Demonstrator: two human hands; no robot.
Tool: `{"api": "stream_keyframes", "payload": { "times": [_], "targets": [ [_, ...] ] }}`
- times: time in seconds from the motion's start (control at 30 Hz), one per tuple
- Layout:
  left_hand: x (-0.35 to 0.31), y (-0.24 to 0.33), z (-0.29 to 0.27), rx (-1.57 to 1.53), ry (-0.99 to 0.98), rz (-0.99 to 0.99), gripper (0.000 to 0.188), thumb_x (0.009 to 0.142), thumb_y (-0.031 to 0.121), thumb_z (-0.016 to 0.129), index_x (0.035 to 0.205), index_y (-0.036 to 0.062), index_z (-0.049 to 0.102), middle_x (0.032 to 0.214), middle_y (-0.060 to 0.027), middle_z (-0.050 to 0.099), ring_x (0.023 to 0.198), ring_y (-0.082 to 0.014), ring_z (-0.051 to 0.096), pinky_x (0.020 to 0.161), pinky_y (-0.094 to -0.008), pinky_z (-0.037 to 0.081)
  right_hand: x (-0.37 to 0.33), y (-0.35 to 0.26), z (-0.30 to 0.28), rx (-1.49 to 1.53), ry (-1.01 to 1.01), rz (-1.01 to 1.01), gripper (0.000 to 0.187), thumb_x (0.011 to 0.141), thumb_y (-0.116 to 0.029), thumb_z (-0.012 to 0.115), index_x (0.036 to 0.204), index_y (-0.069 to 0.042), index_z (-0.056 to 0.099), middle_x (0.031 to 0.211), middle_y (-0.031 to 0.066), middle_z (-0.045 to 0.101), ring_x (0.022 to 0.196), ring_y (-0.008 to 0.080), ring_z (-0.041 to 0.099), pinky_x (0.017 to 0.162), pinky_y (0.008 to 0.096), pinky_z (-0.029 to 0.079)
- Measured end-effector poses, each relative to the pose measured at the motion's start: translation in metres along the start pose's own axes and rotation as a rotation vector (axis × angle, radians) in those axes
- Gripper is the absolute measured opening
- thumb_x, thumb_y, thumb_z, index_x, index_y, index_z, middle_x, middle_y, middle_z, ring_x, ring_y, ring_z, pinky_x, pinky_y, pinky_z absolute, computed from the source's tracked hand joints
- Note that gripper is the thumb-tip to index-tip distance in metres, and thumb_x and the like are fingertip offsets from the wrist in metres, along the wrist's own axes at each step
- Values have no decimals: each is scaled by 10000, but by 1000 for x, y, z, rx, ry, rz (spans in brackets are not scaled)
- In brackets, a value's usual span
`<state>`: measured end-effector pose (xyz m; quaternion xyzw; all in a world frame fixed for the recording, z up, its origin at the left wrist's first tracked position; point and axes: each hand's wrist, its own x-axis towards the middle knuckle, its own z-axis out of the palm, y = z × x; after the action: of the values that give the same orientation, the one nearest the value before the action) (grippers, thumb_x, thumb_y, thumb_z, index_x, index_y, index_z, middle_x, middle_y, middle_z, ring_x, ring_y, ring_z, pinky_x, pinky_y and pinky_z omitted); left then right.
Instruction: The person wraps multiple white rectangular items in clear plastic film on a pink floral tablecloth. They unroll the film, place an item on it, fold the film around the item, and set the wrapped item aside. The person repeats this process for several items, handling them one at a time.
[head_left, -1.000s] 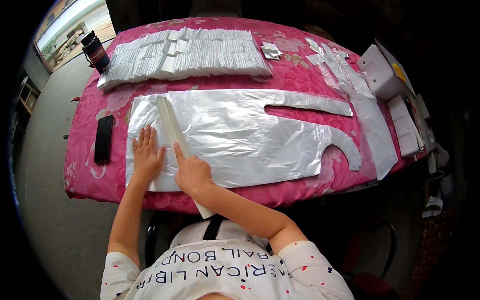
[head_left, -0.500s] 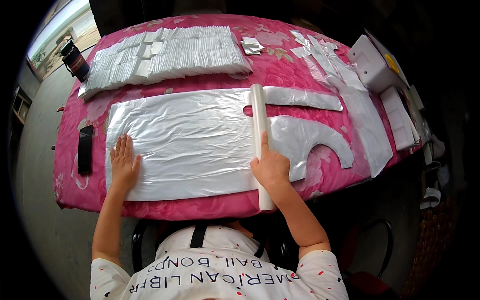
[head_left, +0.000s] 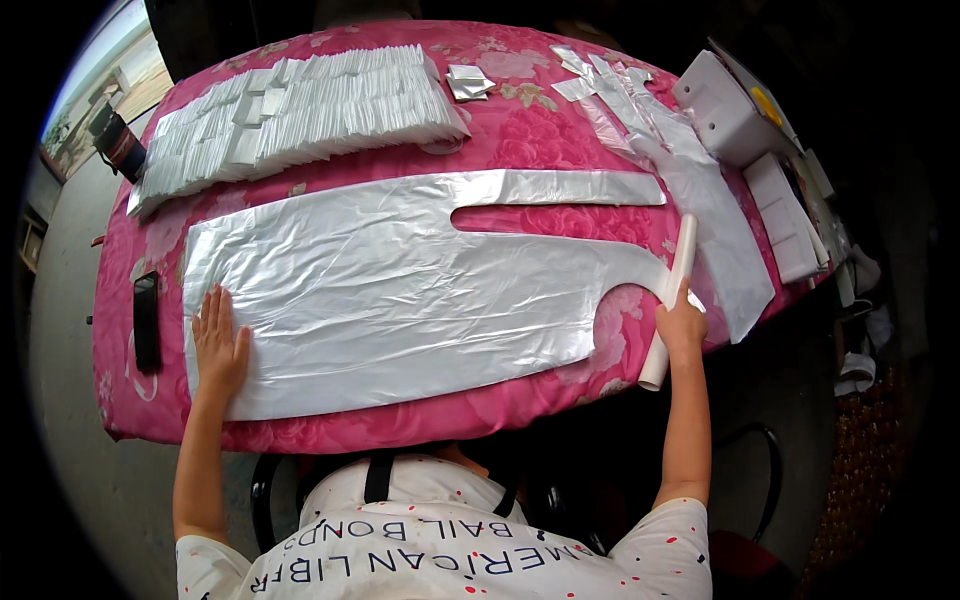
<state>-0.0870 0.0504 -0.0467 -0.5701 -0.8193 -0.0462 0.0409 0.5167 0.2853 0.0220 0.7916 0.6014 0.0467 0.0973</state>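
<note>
Silvery plastic [head_left: 400,290] lies along the near edge of the table [head_left: 530,140]; the left hand [head_left: 220,350], spread flat, should anchor it while the right hand [head_left: 683,327], grasping the tube [head_left: 681,260] by the near-right corner, presses evenly.

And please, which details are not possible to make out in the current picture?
In the head view:
- Silvery sheet: the patch beneath the left hand is covered; part of its curved strap is hidden by the white tube.
- Right hand: curled fingertips, hidden by the hand itself.
- Folded white pieces: too tightly packed to count.
- Background: lost in darkness.
</note>
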Motion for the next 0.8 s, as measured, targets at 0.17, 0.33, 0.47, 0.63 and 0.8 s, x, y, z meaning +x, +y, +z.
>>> {"api": "stream_keyframes", "payload": {
  "times": [0.17,0.33,0.47,0.63,0.8],
  "targets": [
    [1,2,2,-21,17,10,617,865,266,441,1408,59,235,1474,-101,218,1374,-263,154,1101,-459,72,-36,-21,-30,115,172,-128,747,780,-296,531,1411,-57,209,769,211,625,687,351,620,619,446,487],
    [-5,-1,-1,-28,0,-4,617,867,268,441,1410,62,233,1475,-94,215,1376,-259,149,1102,-456,65,-116,-140,-41,354,161,-846,769,758,-293,581,1421,-124,230,642,145,551,527,298,567,512,408,477],
    [2,6,-5,-49,-15,1,616,872,280,433,1413,66,229,1478,-89,210,1378,-252,141,1105,-446,62,-154,-194,-34,366,83,-1131,761,760,-305,580,1423,-145,244,607,115,523,481,249,543,451,376,464],
    [-1,4,-4,-28,-6,-3,619,872,291,431,1413,68,231,1475,-98,216,1378,-250,144,1106,-436,63,-137,-207,-35,229,107,-1056,746,752,-308,573,1415,-148,270,609,108,527,467,244,539,445,376,467],
    [-4,5,-8,-50,2,-5,621,870,294,435,1413,72,232,1471,-104,223,1376,-256,153,1106,-436,67,-63,-152,-24,154,116,-711,764,762,-336,558,1420,-120,235,649,144,584,563,298,598,527,420,489]
  ]
}}
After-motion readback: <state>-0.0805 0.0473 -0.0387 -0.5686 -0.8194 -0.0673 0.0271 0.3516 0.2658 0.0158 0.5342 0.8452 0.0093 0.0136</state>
